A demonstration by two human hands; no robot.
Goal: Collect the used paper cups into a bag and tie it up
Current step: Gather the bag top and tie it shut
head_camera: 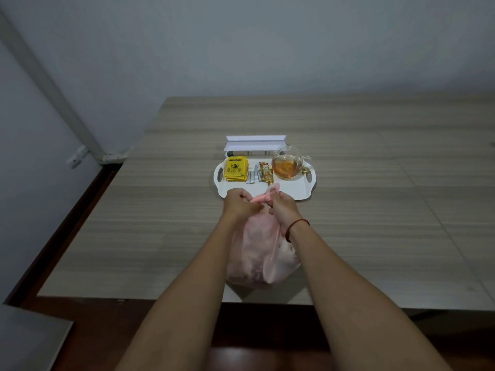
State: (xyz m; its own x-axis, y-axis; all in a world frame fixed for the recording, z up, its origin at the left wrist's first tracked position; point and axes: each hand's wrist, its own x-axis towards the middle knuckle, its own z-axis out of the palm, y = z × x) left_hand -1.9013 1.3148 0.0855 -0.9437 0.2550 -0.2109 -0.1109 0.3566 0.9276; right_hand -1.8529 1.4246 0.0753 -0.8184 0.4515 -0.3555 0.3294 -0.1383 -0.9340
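Left hand and right hand each pinch twisted handles of the translucent pink plastic bag beneath them, apparently knotting it closed

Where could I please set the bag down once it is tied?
Bare table lies left of the pink bag and right of it. The white tray beyond both hands is crowded with tea packets and the teapot.

Dim, flat light with a bluish cast; soft shadows, no glare; wide-angle bending at edges; forearms nearest the camera look soft.
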